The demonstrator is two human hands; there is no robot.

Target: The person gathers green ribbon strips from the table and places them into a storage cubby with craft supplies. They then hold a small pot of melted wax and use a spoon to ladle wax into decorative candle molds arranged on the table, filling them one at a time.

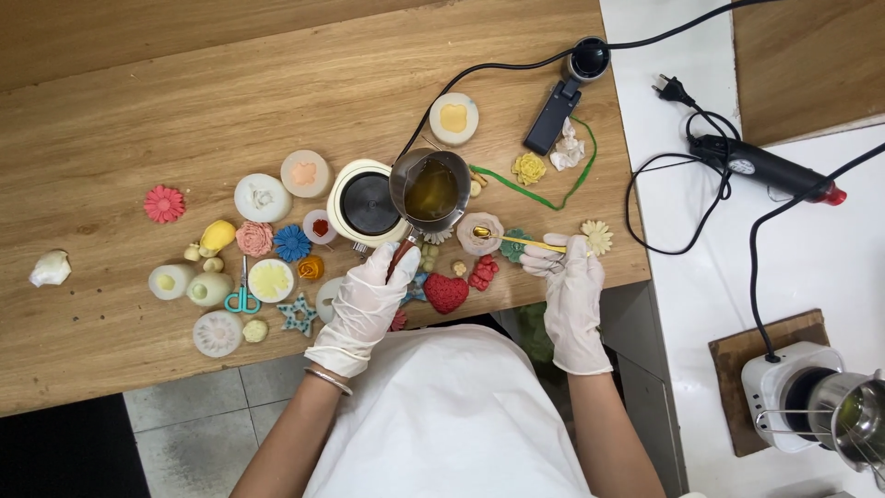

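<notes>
Wooden desk (184, 74) fills most of the view, w/ a white counter (811, 240) to the right. On the counter: a black heat gun (765, 169) w/ red tip, plus a white hot plate (784, 392) on a wooden board (737, 350).

Mid-desk, a small round white warmer (367, 203) w/ dark top. Just right of it, a metal pitcher (430, 191) of amber liquid — left hand (366, 309), white glove, fingers closed round its handle, holding it over the desk. Right hand (572, 295), also gloved, pinched shut on a thin gold spoon (519, 241); spoon's bowl sits over a pale round mold (480, 233) just below the pitcher. Hands well apart.

Around them, small stuff: red heart (446, 292), pink daisy (164, 204) far left, blue flower (292, 243), teal scissors (242, 297), yellow rose (529, 168) nr a green cord (516, 190), cream daisy (597, 237) at the desk edge.
</notes>
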